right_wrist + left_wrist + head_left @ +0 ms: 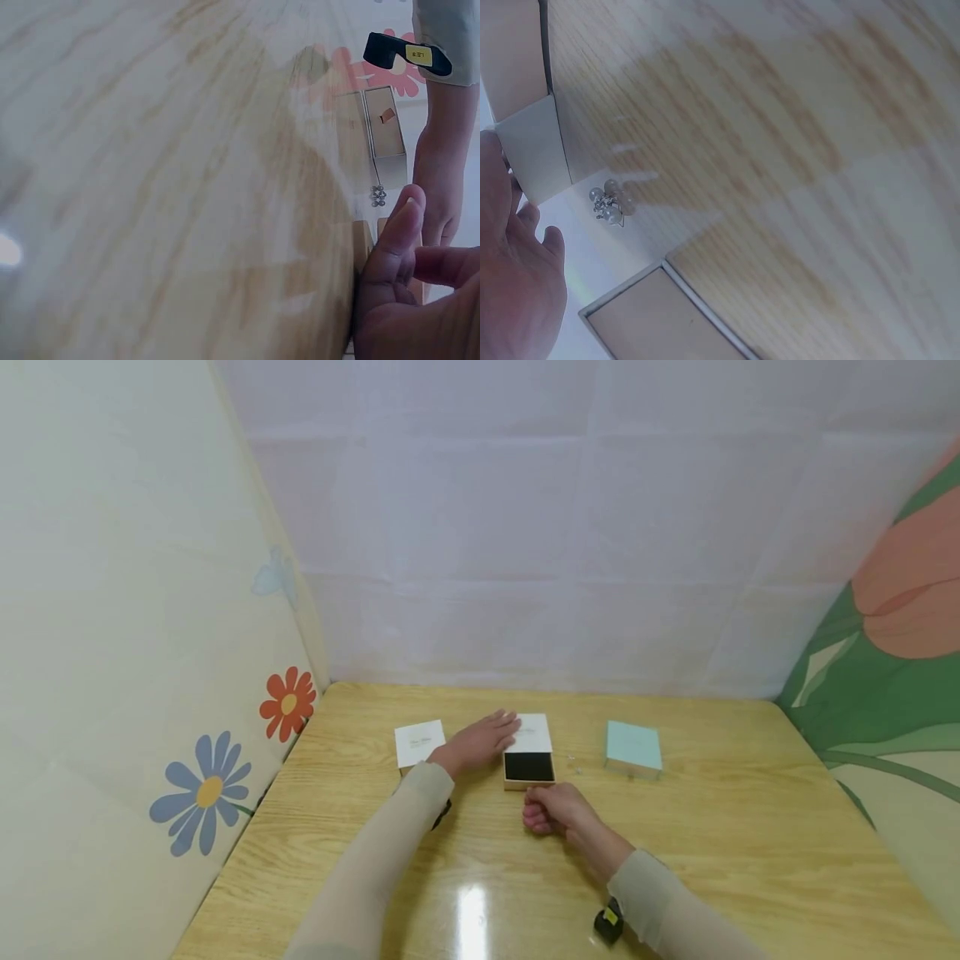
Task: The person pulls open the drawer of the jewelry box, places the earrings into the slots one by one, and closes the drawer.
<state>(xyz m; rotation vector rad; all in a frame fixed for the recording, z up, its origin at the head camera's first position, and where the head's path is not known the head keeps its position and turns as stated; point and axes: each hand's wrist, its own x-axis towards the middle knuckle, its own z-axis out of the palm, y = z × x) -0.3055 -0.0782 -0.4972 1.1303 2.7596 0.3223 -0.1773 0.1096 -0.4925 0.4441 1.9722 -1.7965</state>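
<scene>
Pale fabric walls, printed with flowers at the left and a big tulip at the right, close round your wooden desk, which has plenty of bare grain on your near side and toward both side edges.

Your left hand lies with fingers straight and together, flat on the white lid of the open box, reaching in from the box's left. That box sits mid-desk with its long axis running away from you and its black-lined tray facing you. Your right hand rests just short of the tray's near edge, fingers curled loosely; you cannot tell from these views whether it pinches anything.

A white box sits just left of your left wrist, and a mint box lies well apart to the right.

Smallest of all, the pearl earrings lie on the desk between the open box and the mint box, nearer your right hand.
</scene>
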